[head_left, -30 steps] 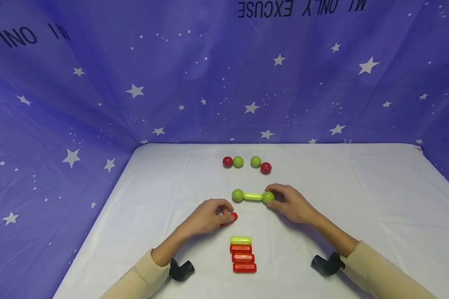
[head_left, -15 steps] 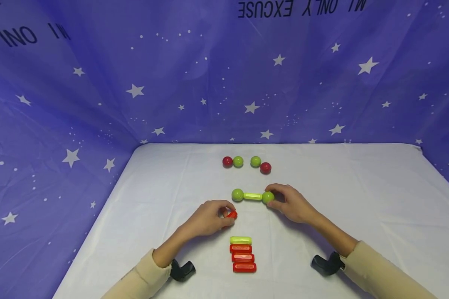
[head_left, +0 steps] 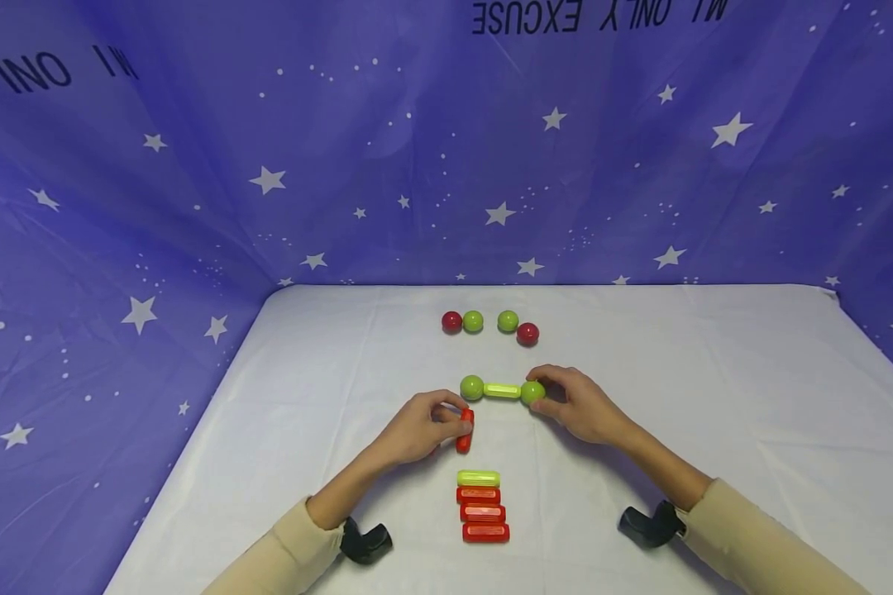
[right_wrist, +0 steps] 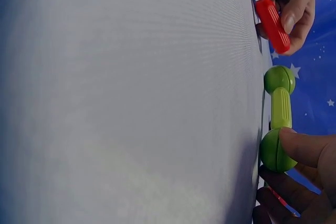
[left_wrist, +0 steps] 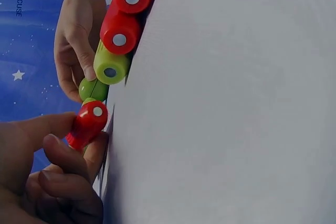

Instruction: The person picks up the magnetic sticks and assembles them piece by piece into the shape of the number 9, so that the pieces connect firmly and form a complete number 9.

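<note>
In the head view my left hand (head_left: pixel 420 430) pinches a red toy rod (head_left: pixel 465 438) between thumb and fingers, its long side pointing away from me. The left wrist view shows a pale round disc on the end of this red rod (left_wrist: pixel 90 124). Just beyond lies a dumbbell shape: a yellow-green rod (head_left: pixel 502 391) joins a left green ball (head_left: pixel 472 387) to a right green ball (head_left: pixel 532 392). My right hand (head_left: pixel 584 405) holds the right ball, its thumb on the near side and fingers around the far side.
Nearer me, a yellow-green rod (head_left: pixel 479 478) and several red rods (head_left: pixel 484 513) lie stacked side by side. Farther back sit two red balls (head_left: pixel 451 322) and two green balls (head_left: pixel 508 321). A starry purple cloth (head_left: pixel 417 165) hangs behind the white table (head_left: pixel 677 372).
The red rod in my left hand has turned from slanting, mostly covered by the fingers, to pointing away from me and more exposed. My right hand and the dumbbell shape have stayed put.
</note>
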{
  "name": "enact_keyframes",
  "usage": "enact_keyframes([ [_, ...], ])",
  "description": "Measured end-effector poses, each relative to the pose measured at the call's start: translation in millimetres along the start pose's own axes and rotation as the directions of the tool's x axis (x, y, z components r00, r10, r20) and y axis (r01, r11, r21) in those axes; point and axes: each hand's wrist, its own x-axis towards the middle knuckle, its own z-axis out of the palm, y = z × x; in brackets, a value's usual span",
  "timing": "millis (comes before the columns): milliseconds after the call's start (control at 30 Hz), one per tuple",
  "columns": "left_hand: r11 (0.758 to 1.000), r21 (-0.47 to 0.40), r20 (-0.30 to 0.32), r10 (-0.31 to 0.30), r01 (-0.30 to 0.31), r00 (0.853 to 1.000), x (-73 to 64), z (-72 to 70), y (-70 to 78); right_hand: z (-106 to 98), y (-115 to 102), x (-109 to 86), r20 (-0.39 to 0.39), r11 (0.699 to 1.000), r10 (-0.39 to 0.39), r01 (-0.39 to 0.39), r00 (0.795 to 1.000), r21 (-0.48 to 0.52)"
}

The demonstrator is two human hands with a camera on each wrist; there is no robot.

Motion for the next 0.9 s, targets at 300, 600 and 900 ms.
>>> enact_keyframes([
  [300, 0.997, -0.068, -0.039, -0.043, 0.041, 0.998, 4.1, 2.7, -1.4, -0.8, 1.4, 2.0, 0.015, 1.0, -0.02, 0.02, 1.0, 0.013],
  [600, 0.993, -0.103, -0.085, -0.073, 0.064, 0.994, 8.6, 5.7, -1.0, -1.6, 1.3, 0.2, 0.02, 1.0, -0.022, 0.022, 1.0, 0.017],
  [900, 0.993, -0.101, -0.082, -0.064, 0.055, 0.995, 9.8, 7.6, 1.5, -1.1, 4.6, 0.5, 0.014, 0.999, -0.035, 0.035, 0.999, 0.037],
])
